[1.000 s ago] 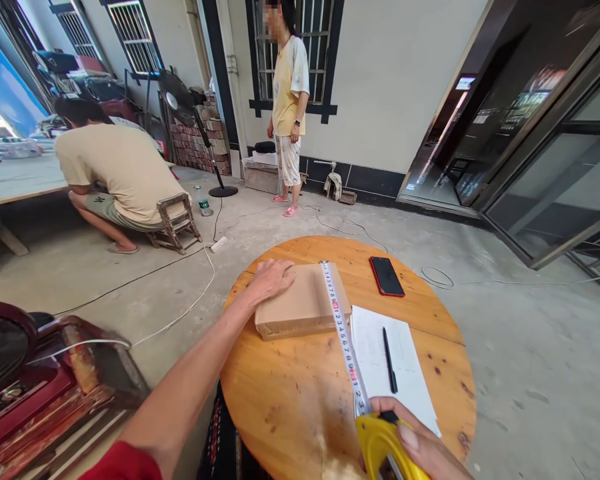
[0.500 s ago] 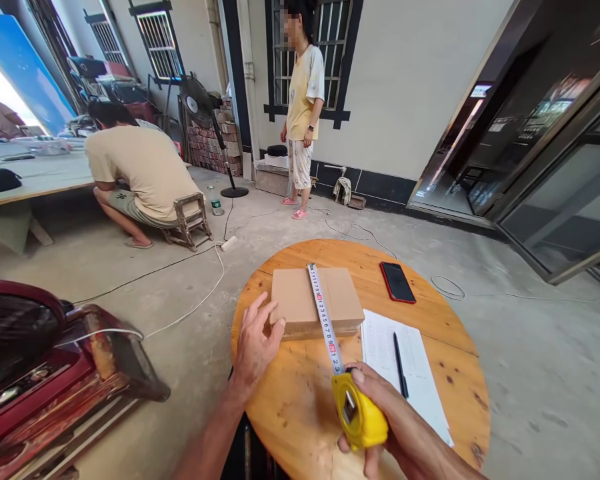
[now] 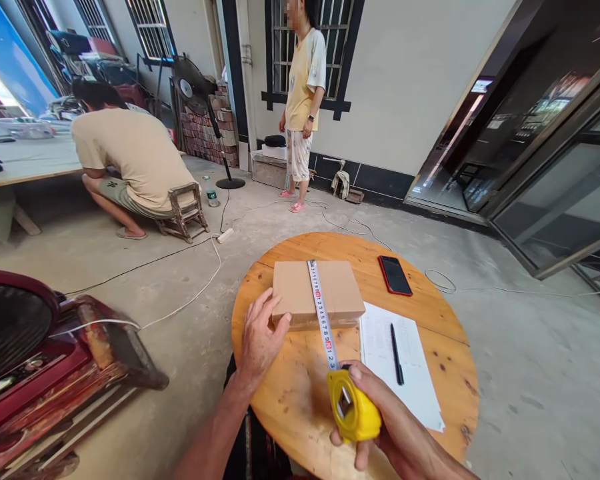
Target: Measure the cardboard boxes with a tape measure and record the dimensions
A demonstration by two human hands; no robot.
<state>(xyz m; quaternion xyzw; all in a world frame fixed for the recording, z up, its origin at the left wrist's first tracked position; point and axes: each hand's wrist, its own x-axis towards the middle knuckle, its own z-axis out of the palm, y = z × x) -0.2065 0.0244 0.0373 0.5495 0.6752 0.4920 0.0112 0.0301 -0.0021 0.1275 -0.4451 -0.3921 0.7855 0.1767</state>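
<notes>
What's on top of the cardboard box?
The tape measure blade runs across the top of the cardboard box, past its near edge to the yellow case in the right hand. The strip of cardboard beneath the blade is covered.

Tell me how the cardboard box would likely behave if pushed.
The cardboard box would probably slide rather than tip, since it lies flat and low on the table. Its straight edges suggest it is fairly stiff. Weight is unclear, since the inside is hidden.
</notes>
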